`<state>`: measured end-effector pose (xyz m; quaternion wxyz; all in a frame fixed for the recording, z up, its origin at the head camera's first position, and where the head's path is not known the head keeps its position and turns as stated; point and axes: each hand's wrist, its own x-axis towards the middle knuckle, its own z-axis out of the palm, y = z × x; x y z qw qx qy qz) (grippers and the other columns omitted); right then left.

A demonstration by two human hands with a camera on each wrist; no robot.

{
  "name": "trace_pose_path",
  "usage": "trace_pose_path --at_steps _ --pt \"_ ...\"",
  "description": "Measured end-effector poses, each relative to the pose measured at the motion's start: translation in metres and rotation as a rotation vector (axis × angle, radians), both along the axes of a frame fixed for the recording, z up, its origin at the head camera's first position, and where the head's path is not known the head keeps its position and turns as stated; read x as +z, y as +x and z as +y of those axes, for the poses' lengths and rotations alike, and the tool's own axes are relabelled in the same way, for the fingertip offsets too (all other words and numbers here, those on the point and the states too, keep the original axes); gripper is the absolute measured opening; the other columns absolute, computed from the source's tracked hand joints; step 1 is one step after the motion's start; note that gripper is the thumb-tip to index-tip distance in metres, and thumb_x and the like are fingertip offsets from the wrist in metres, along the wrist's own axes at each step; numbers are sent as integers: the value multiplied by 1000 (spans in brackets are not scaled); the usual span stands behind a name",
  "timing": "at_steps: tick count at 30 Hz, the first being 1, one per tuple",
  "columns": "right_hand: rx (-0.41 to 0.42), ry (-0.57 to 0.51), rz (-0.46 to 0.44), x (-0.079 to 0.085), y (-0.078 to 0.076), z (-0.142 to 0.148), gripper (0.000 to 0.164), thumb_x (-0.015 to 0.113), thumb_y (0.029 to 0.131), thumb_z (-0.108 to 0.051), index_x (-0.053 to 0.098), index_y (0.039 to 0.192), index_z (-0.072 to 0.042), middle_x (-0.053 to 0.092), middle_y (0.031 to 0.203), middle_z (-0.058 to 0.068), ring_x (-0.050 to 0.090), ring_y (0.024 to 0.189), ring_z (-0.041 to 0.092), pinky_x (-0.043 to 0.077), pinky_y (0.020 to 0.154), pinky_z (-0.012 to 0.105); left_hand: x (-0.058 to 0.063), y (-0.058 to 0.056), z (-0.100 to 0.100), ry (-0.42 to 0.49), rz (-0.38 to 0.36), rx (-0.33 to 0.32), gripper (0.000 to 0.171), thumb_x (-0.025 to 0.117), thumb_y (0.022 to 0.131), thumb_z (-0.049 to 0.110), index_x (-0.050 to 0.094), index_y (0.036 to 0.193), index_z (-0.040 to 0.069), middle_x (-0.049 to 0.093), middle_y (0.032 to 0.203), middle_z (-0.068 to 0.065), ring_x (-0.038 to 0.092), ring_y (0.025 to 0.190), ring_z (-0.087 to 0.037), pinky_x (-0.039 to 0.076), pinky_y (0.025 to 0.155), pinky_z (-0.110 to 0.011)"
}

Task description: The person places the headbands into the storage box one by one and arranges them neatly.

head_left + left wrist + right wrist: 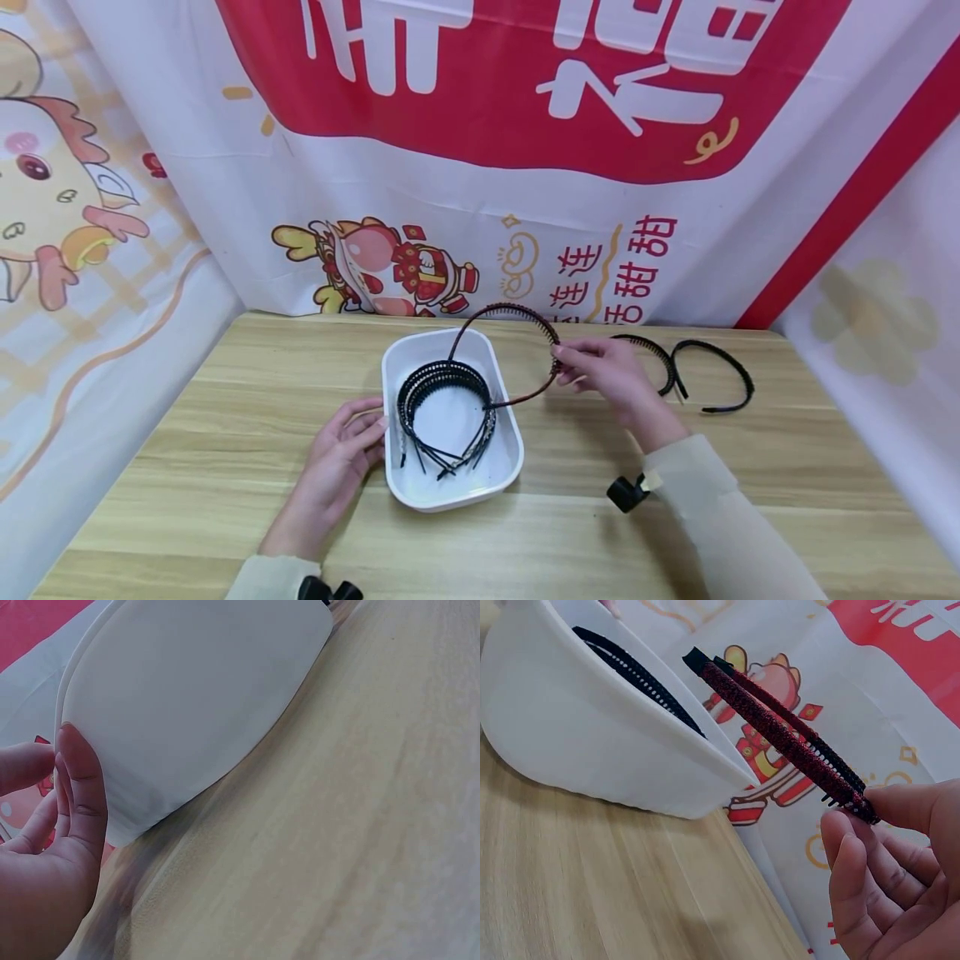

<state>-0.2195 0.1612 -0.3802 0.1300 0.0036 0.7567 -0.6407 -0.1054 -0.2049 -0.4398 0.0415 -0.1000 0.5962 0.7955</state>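
Observation:
My right hand (600, 371) pinches a dark red toothed headband (780, 742) between thumb and fingertips. One end of that headband reaches over the headbands in the white tub (416, 496), as the head view shows. Several black headbands (408, 392) lie nested inside the tub, their ends crossing near its front. My left hand (348, 442) holds the tub at its left side. In the left wrist view, thumb and finger (82, 769) meet at the rim, with a finger against the outer wall.
Two black headbands, a toothed one (652, 343) and a smooth one (738, 367), lie on the wooden table (300, 350) right of the tub, near the back. Behind the table hangs a printed cloth (375, 192) with red and white patterns; cloth also hangs at both sides.

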Motion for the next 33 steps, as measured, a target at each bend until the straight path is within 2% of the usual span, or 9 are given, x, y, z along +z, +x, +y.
trace_pose_path --at_steps 7,21,33 --pt "51 21 3 -1 -3 -18 33 78 99 -20 73 123 2 77 89 1 72 76 15 67 82 36 -1 0 -1 1 -4 4 32 67 102 2 59 132 12 74 111 5 70 99 -11 62 86 -27" --pt "142 109 10 -5 -5 -53 26 78 99 -19 78 115 0 76 87 3 69 74 14 66 80 37 -3 -1 -1 2 -2 3 32 67 102 3 59 132 12 74 111 5 70 99 -11 62 86 -28" --pt "229 262 57 3 -7 -74 21 77 100 -23 82 115 -10 76 89 6 68 79 18 63 79 38 -2 -2 0 0 -10 6 33 66 102 3 58 133 11 74 111 5 70 100 -12 62 86 -27"
